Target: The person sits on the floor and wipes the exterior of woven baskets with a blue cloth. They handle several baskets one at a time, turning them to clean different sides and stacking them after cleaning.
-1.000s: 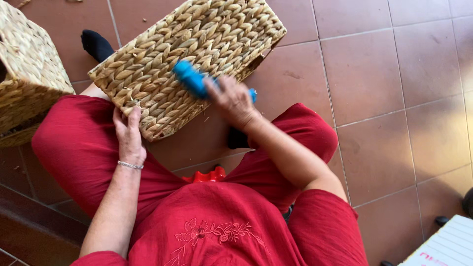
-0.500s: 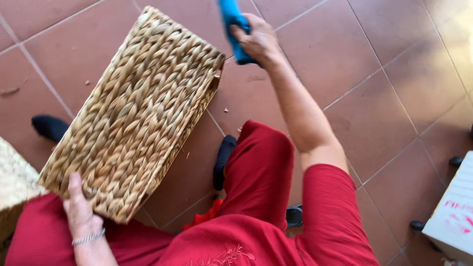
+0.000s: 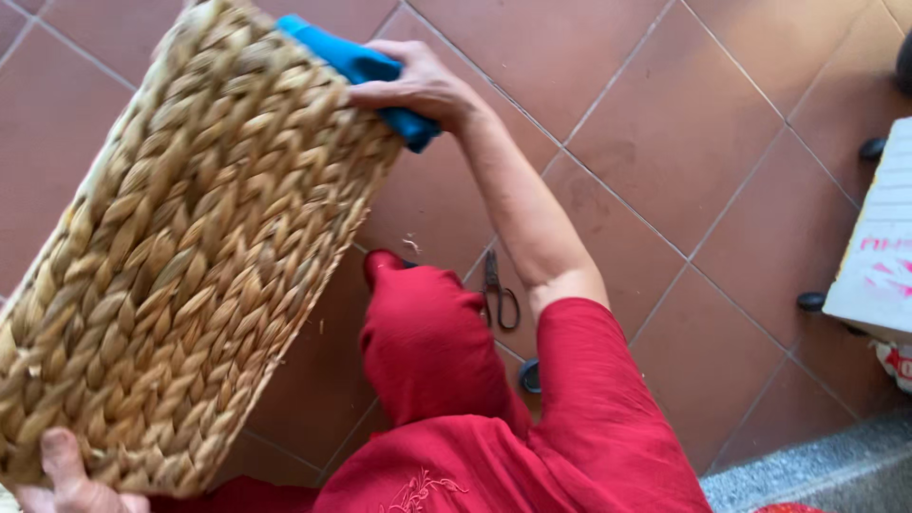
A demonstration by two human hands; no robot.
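**Two hands on a tilted basket**

Two hands are working on one woven basket (image 3: 190,266), which is being held up off the tiled floor (image 3: 665,114) at a slant, its far end raised. The right hand (image 3: 418,85) is closing around a blue cloth (image 3: 356,71) and pressing it against the basket's upper far edge. The left hand (image 3: 66,475) is gripping the near bottom corner; only a thumb and part of the palm are showing at the picture's edge, but the thumb is pressing onto the weave.

Below the right arm, a pair of scissors (image 3: 499,294) is lying on the floor just beside the person's red-clad knee (image 3: 418,332). A white box (image 3: 883,256) is sitting at the right edge, well apart.

The basket is resting on little more than a corner grip and the push of the cloth, so a harder wipe could be tipping it out of the left hand. Loose fibres are already lying on the tiles, and rubbing could be pulling more of the braid free. The scissors so close to the leg could be nicking it if the knee shifts.
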